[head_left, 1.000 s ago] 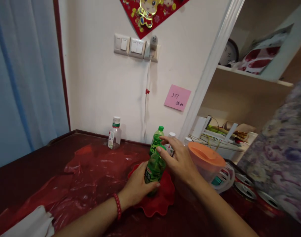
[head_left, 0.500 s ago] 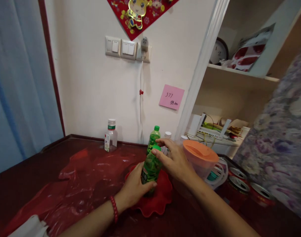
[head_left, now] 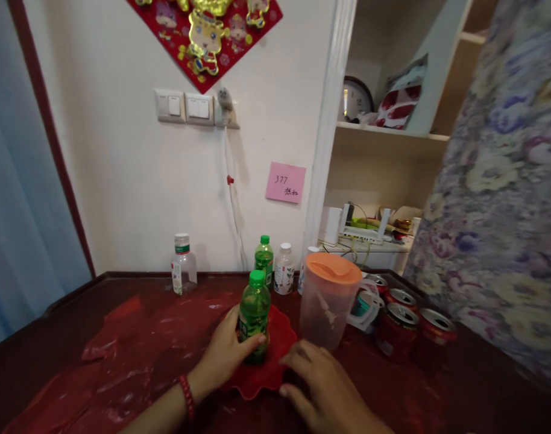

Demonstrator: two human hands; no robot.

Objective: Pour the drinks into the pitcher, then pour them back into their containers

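Note:
My left hand (head_left: 225, 343) is wrapped round a green plastic bottle (head_left: 255, 307) with a green cap. The bottle stands upright over a red scalloped plate (head_left: 280, 346); its base is partly hidden by my thumb. At the plate's right rim is my right hand (head_left: 323, 386), its thumb and fingers apart and nothing seen in them. Whether its fingertips touch the rim I cannot tell. A second green bottle (head_left: 263, 256) stands just behind the held one, beside a white-capped bottle (head_left: 284, 271).
To the right stands a clear pitcher (head_left: 327, 307) with an orange lid, and past it several red cans (head_left: 396, 331). An empty clear bottle (head_left: 185, 268) is at the back left. Crinkled red plastic sheeting (head_left: 122, 349) covers the left of the table.
My right hand has left the bottle's cap and come down to the plate's right rim. The bottle stays in my left hand and is now more upright. The view has shifted right.

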